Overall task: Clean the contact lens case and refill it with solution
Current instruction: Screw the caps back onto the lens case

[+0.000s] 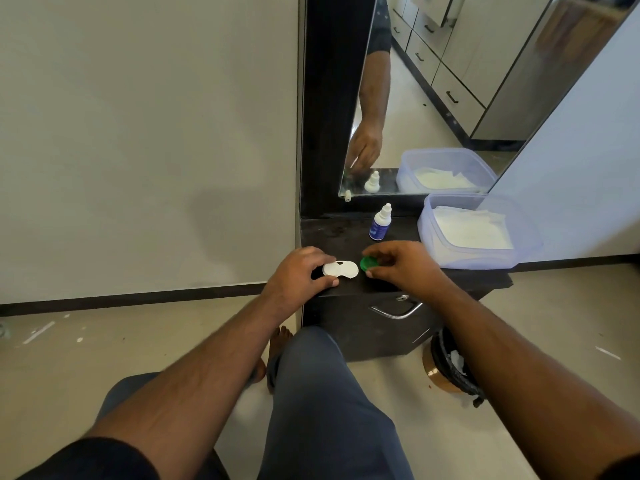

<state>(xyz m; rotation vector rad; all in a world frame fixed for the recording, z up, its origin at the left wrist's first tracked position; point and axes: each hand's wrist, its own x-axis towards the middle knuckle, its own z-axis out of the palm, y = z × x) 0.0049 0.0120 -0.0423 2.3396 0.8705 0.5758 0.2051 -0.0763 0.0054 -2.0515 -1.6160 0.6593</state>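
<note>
The white contact lens case (340,270) lies on the dark desk (346,233), near its front edge, and is held at its left end by the left hand (298,275), whose thumb and fingers are curled round that end in a pinching grip. Just to the right of the case, a green cap (367,263) is pinched between the fingertips of the right hand (403,263); whether the cap rests on the desk or is held slightly above it cannot be told. The step in hand is judged to be the setting aside of an unscrewed cap, so that the wells can be cleaned.

For this step to be done well, the case should be kept flat and steady under the left grip, and the cap should be laid where it cannot roll off the front edge, preferably with its inner face kept off the desk surface. Whether the second well is covered cannot be told, as the left hand hides that end.

A small solution bottle (380,223), white-capped with a blue label, stands upright behind the cap, apart from both hands; its fill level cannot be seen. At the right of the desk sits a translucent plastic tub (519,244), lidless, with a stack of white tissues or wipes (471,226) inside. On the floor beside the desk a bin (450,368) lined with a dark bag is seen, some white waste inside it.
</note>
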